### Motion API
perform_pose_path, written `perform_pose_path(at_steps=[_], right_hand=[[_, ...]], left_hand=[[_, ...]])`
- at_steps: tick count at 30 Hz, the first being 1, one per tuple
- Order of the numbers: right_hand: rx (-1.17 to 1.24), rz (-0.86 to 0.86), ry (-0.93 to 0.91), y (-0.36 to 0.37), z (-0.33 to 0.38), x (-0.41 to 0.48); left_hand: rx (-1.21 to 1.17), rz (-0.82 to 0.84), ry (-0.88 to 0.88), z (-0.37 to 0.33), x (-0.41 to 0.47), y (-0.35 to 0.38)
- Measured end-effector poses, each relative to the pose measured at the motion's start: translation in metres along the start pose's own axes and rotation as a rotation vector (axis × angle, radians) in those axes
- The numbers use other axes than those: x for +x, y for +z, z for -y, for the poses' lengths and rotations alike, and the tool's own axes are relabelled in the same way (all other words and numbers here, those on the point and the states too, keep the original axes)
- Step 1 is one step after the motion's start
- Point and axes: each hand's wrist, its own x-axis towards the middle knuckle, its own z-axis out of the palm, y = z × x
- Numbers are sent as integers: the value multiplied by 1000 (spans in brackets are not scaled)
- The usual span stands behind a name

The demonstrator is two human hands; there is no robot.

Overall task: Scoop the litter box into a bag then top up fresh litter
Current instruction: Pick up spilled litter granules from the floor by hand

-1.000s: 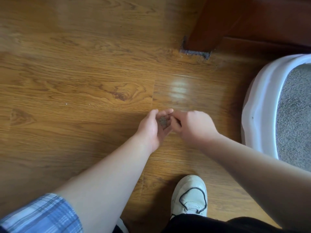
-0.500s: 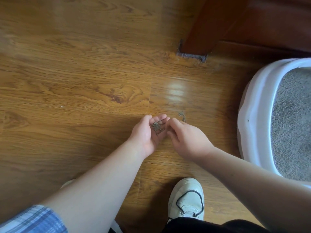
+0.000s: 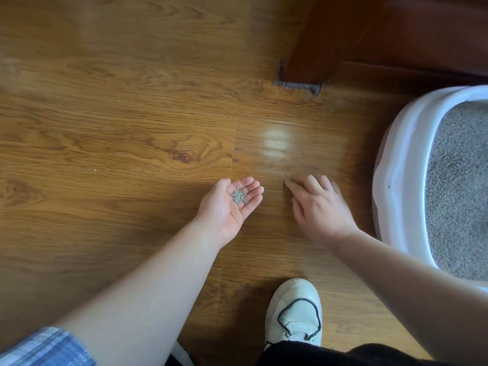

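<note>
Lying palm-up over the floor [image 3: 132,154], the left grip [image 3: 232,204] is held open, its fingers relaxed and only slightly cupped, and a small heap of grey litter grains [image 3: 239,196] is carried in the palm. The right grip [image 3: 317,204] is turned palm-down with its fingers spread and fairly straight. Nothing is held in it, and its index fingertip [image 3: 288,184] is laid against a few stray grains [image 3: 286,178] on the floor.

A second ago the two grips were pressed together, with grains being passed from the right fingers into the left palm. Now they have been drawn apart, and the right grip has been moved out toward the litter box [image 3: 396,167], which stands to the right, near but untouched and filled with grey litter [image 3: 462,180].

From this it is judged that spilled litter is being gathered off the floor by hand, a tidying step beside the main task, and that more is to be picked up before the handful can be emptied. No bag or scoop is seen. A white shoe [image 3: 293,313] is planted below the grips, and a dark wooden furniture leg [image 3: 309,48] stands beyond them.
</note>
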Motion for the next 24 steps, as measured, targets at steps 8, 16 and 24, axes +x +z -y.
perform_pose_path(at_steps=[8, 16, 24], right_hand=[[90, 134, -139, 10, 6, 22], [108, 71, -129, 23, 7, -11], [301, 0, 285, -23, -7, 14]], left_hand=[[3, -3, 2, 3, 0, 2], [6, 11, 6, -4, -1, 1], [8, 27, 9, -2, -2, 4]])
